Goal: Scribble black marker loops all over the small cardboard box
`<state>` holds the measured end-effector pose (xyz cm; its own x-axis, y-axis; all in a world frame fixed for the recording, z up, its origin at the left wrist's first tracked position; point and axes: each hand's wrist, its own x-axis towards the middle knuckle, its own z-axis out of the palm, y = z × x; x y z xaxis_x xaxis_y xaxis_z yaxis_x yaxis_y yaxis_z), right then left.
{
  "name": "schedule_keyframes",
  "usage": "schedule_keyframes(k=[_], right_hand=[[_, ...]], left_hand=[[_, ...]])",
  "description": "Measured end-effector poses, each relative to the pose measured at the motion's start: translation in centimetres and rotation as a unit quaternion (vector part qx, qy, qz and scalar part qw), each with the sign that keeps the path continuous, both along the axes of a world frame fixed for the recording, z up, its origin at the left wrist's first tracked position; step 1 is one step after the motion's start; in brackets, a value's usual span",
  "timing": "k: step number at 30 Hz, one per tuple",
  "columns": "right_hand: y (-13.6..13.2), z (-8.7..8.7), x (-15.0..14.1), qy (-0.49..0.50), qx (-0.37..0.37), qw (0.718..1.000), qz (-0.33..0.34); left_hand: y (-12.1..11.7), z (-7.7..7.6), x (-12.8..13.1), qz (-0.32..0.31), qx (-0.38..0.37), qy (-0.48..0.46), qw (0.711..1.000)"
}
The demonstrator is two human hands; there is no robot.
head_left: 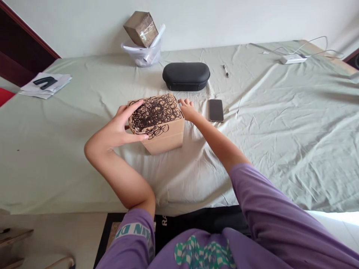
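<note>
A brown cardboard box (165,140) stands upright on the cloth-covered table, its top scribbled over with dark looping lines that run a little onto the front face. My left hand (122,125) spans the box's left end, fingers on the top and thumb on the front upper edge. At the far right corner, my right hand (187,108) is curled against the box's side; its fingertips are partly hidden, and a small pale patch shows beside them. Just right of that hand lies a dark phone (216,110). Behind the box sits a black zip case (186,76).
A clear plastic tub (141,58) by the wall holds a smaller taped box (141,29) and a white roll. A pen (226,71) lies right of the case. Papers (56,87) with a black stapler-like object (45,82) are far left; a power strip (293,59) with cables is far right.
</note>
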<state>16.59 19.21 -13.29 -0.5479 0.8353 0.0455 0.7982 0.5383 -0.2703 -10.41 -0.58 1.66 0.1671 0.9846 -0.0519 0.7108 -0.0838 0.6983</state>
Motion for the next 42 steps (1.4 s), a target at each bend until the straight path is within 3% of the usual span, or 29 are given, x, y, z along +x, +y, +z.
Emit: schedule_keyframes(k=[5,11,17,21,24,26,27,29,32,34,38,42], right_hand=[[-0.6,0.2,0.5,-0.018,-0.024,0.999,0.013],[-2.6,0.6,2.8,-0.015,-0.071,0.992,-0.1],[-3.2,1.9,3.7,-0.026,-0.116,0.981,-0.152],[-3.1,3.5,4.8,-0.048,-0.152,0.971,-0.177],[-3.5,5.7,6.3,-0.05,-0.177,0.968,-0.171],[-4.3,7.6,7.4,0.02,-0.173,0.97,-0.17],[-4.8,8.6,7.8,0.101,-0.161,0.968,-0.162],[-6.0,10.6,8.3,0.322,-0.145,0.932,-0.086],[-8.1,12.8,8.5,0.538,-0.124,0.831,0.067],[-9.5,13.8,8.3,0.566,-0.081,0.816,0.085],[-12.0,14.9,7.6,0.562,0.01,0.825,0.062],[-14.5,14.4,5.0,0.65,0.039,0.753,0.098]], left_hand=[[0.1,-0.2,-0.6,-0.001,-0.005,-0.008,1.0],[0.4,-0.2,0.2,-0.009,0.0,-0.011,1.0],[0.6,-0.1,0.8,-0.006,0.001,0.005,1.0],[0.7,-0.4,0.7,-0.014,0.01,-0.005,1.0],[1.1,-1.1,0.6,-0.028,0.027,-0.035,0.999],[1.4,-1.5,0.7,-0.05,0.051,-0.052,0.996],[1.5,-1.7,0.9,-0.065,0.067,-0.055,0.994],[1.7,-1.8,1.3,-0.095,0.103,-0.05,0.989],[1.8,-1.3,2.4,-0.126,0.135,-0.015,0.983],[1.7,-0.8,3.2,-0.136,0.14,-0.002,0.981],[1.9,-0.7,4.3,-0.129,0.123,-0.023,0.984],[2.7,-1.7,4.7,-0.076,0.096,-0.034,0.992]])
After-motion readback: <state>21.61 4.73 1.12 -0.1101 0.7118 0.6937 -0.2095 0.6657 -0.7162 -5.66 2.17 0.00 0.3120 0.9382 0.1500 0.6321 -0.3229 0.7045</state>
